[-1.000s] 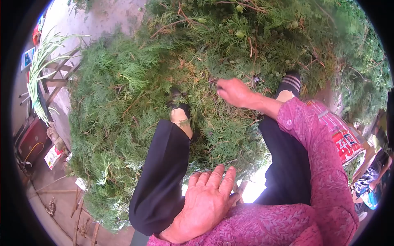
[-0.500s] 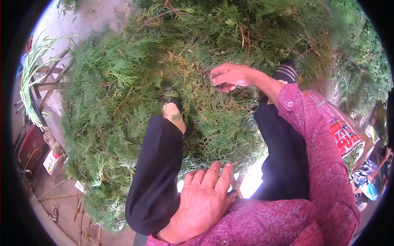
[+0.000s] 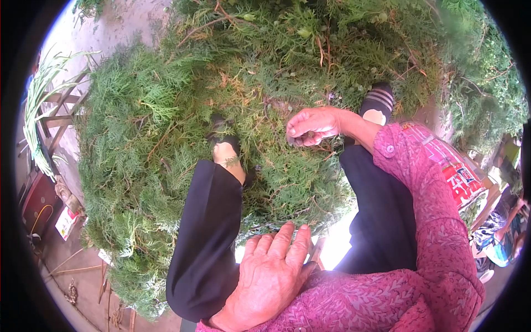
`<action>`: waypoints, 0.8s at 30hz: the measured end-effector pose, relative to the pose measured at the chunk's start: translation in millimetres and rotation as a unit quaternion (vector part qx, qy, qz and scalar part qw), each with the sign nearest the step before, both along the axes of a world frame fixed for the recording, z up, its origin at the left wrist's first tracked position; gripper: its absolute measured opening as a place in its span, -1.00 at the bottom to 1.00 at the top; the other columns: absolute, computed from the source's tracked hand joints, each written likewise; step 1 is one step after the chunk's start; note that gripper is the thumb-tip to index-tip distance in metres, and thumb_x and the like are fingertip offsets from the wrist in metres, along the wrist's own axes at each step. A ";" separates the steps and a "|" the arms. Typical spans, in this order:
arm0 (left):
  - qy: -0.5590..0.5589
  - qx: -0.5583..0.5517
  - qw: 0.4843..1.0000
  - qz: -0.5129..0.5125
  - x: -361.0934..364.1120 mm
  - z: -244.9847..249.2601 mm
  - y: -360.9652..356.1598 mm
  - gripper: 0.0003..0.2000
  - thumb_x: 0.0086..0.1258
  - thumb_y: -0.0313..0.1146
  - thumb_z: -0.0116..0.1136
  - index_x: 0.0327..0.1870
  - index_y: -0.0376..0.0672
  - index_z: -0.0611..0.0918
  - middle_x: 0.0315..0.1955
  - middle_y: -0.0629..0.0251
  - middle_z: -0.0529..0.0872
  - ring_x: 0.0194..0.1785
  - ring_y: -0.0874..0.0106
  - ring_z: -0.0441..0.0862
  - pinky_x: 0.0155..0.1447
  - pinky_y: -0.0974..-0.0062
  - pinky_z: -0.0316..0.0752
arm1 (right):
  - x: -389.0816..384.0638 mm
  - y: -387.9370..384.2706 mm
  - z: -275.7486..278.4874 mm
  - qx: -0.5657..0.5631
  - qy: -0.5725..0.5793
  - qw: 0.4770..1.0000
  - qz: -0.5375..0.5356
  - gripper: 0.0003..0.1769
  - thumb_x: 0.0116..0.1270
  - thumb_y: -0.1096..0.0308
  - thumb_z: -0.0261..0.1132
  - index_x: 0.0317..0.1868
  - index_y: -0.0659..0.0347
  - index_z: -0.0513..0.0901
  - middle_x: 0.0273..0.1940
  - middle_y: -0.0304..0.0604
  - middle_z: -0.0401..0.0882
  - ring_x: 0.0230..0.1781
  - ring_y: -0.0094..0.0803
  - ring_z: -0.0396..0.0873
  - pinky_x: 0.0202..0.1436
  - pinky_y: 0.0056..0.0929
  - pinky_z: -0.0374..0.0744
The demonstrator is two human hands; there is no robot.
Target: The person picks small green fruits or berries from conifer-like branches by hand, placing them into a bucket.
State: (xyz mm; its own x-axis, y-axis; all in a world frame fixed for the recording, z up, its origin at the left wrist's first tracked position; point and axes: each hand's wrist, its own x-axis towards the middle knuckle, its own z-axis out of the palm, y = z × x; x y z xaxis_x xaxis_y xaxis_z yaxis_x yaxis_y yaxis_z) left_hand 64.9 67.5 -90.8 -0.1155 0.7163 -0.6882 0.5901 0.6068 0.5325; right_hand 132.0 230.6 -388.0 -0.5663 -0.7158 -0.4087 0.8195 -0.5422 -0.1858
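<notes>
My right hand (image 3: 315,126) hovers over the green conifer branches (image 3: 287,171) between my feet, its fingers curled together; what they hold, if anything, is too small to make out. Near my body, my left hand (image 3: 268,276) lies palm down with its fingers stretched out and nothing in it. Dark trouser legs (image 3: 207,227) frame the greenery, and both shoes rest among the sprigs, the right one (image 3: 379,100) striped.
A wooden rack (image 3: 61,108) with long green stalks (image 3: 36,116) stands at the left, above a red object (image 3: 41,199). A red and white printed bag (image 3: 456,177) lies to the right. Another person's arm (image 3: 511,221) shows at the far right edge.
My right hand has moved a little down toward my body, and its fingers are more tightly curled. My left hand stays in nearly the same pose. The view has shifted slightly.
</notes>
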 end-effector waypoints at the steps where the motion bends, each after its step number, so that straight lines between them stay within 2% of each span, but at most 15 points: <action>1: 0.000 -0.001 1.000 0.000 -0.2 0.1 0.0 -0.47 -0.01 -0.21 0.29 0.02 -0.23 0.49 -0.07 0.05 0.55 -0.17 0.20 0.53 -0.01 0.28 0.37 | -0.8 -1.8 -5.7 0.040 0.003 0.999 -0.004 -0.87 0.24 0.34 0.21 -0.36 0.23 0.54 -0.52 -0.30 0.47 -0.64 -0.67 0.35 -0.72 -0.69 0.22; 3: 0.003 0.000 1.000 0.003 -0.3 0.0 0.2 -0.48 0.01 -0.21 0.29 0.02 -0.22 0.49 -0.08 0.04 0.55 -0.17 0.21 0.53 -0.01 0.27 0.37 | -6.3 -1.8 -9.9 0.167 0.018 0.986 -0.002 -0.85 0.20 0.31 0.26 -0.33 0.22 0.56 -0.52 -0.32 0.47 -0.63 -0.66 0.35 -0.65 -0.68 0.29; 4: 0.002 0.000 1.000 0.004 -0.6 -0.2 -0.1 -0.48 0.01 -0.21 0.29 0.02 -0.22 0.49 -0.08 0.04 0.55 -0.17 0.21 0.53 -0.01 0.27 0.37 | -7.6 -0.6 -8.5 0.167 0.017 0.986 -0.002 -0.85 0.20 0.31 0.26 -0.33 0.22 0.56 -0.52 -0.32 0.47 -0.63 -0.66 0.35 -0.65 -0.68 0.29; 5: 0.000 0.003 1.000 0.001 -1.2 -0.4 -0.8 -0.49 0.01 -0.22 0.28 0.02 -0.22 0.49 -0.09 0.03 0.56 -0.18 0.21 0.54 -0.04 0.27 0.38 | -8.5 0.3 -6.9 0.254 0.051 0.966 0.011 -0.85 0.16 0.32 0.27 -0.33 0.22 0.57 -0.53 -0.32 0.48 -0.63 -0.60 0.39 -0.64 -0.61 0.33; 6: -0.003 0.006 1.000 -0.002 -1.4 -0.8 -1.6 -0.49 0.01 -0.22 0.28 0.02 -0.22 0.49 -0.10 0.02 0.57 -0.19 0.21 0.55 -0.06 0.27 0.39 | -10.8 1.8 -2.5 0.338 0.085 0.937 0.025 -0.84 0.13 0.33 0.28 -0.32 0.22 0.59 -0.55 -0.31 0.49 -0.63 -0.54 0.42 -0.62 -0.55 0.38; 7: -0.004 0.006 1.000 -0.001 -1.5 -0.8 -2.1 -0.49 0.01 -0.22 0.28 0.02 -0.22 0.49 -0.10 0.02 0.57 -0.19 0.21 0.55 -0.06 0.27 0.39 | -12.2 -0.3 7.1 0.449 0.250 0.858 0.015 -0.85 0.05 0.37 0.27 -0.35 0.24 0.61 -0.54 -0.20 0.53 -0.56 -0.36 0.51 -0.49 -0.38 0.46; 8: -0.005 0.005 1.000 -0.002 -1.6 -0.4 -2.3 -0.49 0.01 -0.22 0.28 0.01 -0.22 0.49 -0.09 0.04 0.56 -0.18 0.21 0.54 -0.04 0.27 0.38 | -11.5 -7.9 10.1 0.449 0.249 0.858 0.016 -0.85 0.05 0.37 0.27 -0.35 0.24 0.61 -0.54 -0.20 0.53 -0.56 -0.36 0.51 -0.49 -0.38 0.46; 10: -0.004 0.003 1.000 -0.004 -1.8 -0.3 -2.2 -0.49 0.01 -0.22 0.29 0.01 -0.22 0.49 -0.08 0.05 0.56 -0.18 0.22 0.53 -0.02 0.28 0.37 | -10.7 -23.6 12.6 0.493 0.367 0.786 0.072 -0.87 -0.02 0.42 0.25 -0.41 0.24 0.60 -0.52 -0.08 0.54 -0.50 -0.22 0.56 -0.35 -0.26 0.50; 11: -0.010 -0.003 1.000 -0.006 -2.2 -0.1 -2.2 -0.47 0.00 -0.22 0.29 0.04 -0.22 0.48 -0.07 0.03 0.55 -0.16 0.21 0.53 -0.01 0.26 0.37 | -9.9 -30.7 11.6 0.509 0.380 0.762 0.126 -0.83 0.03 0.38 0.29 -0.41 0.31 0.53 -0.46 0.04 0.52 -0.42 -0.10 0.55 -0.33 -0.24 0.50; 12: -0.015 -0.007 1.000 -0.008 -2.5 0.1 -2.2 -0.45 -0.01 -0.22 0.29 0.06 -0.22 0.46 -0.05 0.01 0.54 -0.15 0.21 0.53 -0.01 0.25 0.37 | -7.4 -35.3 9.4 0.509 0.380 0.762 0.125 -0.83 0.03 0.38 0.29 -0.41 0.31 0.53 -0.46 0.04 0.52 -0.42 -0.10 0.55 -0.33 -0.24 0.50; 14: -0.014 -0.008 1.000 -0.008 -2.3 0.4 -2.3 -0.45 -0.01 -0.22 0.29 0.06 -0.22 0.47 -0.05 0.02 0.54 -0.15 0.21 0.53 -0.01 0.25 0.37 | -1.0 -42.3 1.1 0.587 0.416 0.674 0.167 -0.93 -0.05 0.55 0.15 -0.49 0.36 0.52 -0.54 0.03 0.50 -0.52 -0.20 0.54 -0.40 -0.27 0.55; 19: -0.013 -0.005 1.000 -0.005 -1.7 -0.2 -1.6 -0.47 0.00 -0.21 0.29 0.04 -0.22 0.48 -0.06 0.03 0.54 -0.17 0.21 0.54 -0.02 0.26 0.38 | 7.4 -49.5 -17.0 0.589 0.419 0.674 0.153 -0.91 -0.04 0.55 0.11 -0.47 0.37 0.53 -0.53 0.04 0.47 -0.52 -0.22 0.52 -0.44 -0.27 0.55; 21: -0.007 0.001 1.000 -0.002 -1.0 -1.1 -2.4 -0.49 0.02 -0.21 0.27 0.02 -0.22 0.49 -0.07 0.04 0.55 -0.18 0.21 0.54 -0.04 0.26 0.39 | 4.3 -47.2 -14.4 0.559 0.388 0.710 0.179 -0.88 -0.03 0.49 0.12 -0.46 0.34 0.53 -0.50 -0.02 0.50 -0.50 -0.25 0.54 -0.45 -0.29 0.54; 22: -0.006 0.002 1.000 -0.003 -1.3 -1.0 -2.2 -0.49 0.02 -0.21 0.27 0.02 -0.22 0.49 -0.07 0.04 0.55 -0.18 0.21 0.54 -0.04 0.26 0.39 | 3.8 -43.9 -11.9 0.560 0.388 0.710 0.179 -0.88 -0.03 0.49 0.12 -0.46 0.34 0.53 -0.50 -0.02 0.50 -0.50 -0.25 0.54 -0.45 -0.29 0.54; 24: -0.005 -0.001 1.000 -0.005 -1.6 -0.8 -1.3 -0.51 0.04 -0.22 0.27 0.02 -0.22 0.50 -0.08 0.04 0.55 -0.20 0.22 0.54 -0.05 0.27 0.39 | 4.8 -34.6 -4.7 0.406 0.313 0.849 0.125 -0.85 0.03 0.37 0.15 -0.44 0.30 0.53 -0.47 -0.12 0.54 -0.47 -0.35 0.55 -0.48 -0.36 0.51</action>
State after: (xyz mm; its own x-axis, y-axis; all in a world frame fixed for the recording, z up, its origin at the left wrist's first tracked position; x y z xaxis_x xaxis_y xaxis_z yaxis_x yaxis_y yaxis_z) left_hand 63.4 66.1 -91.6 -0.1011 0.7161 -0.6907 0.5909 0.6017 0.5374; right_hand 136.8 195.9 -392.7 -0.7258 -0.4726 -0.4999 0.4928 0.1499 -0.8571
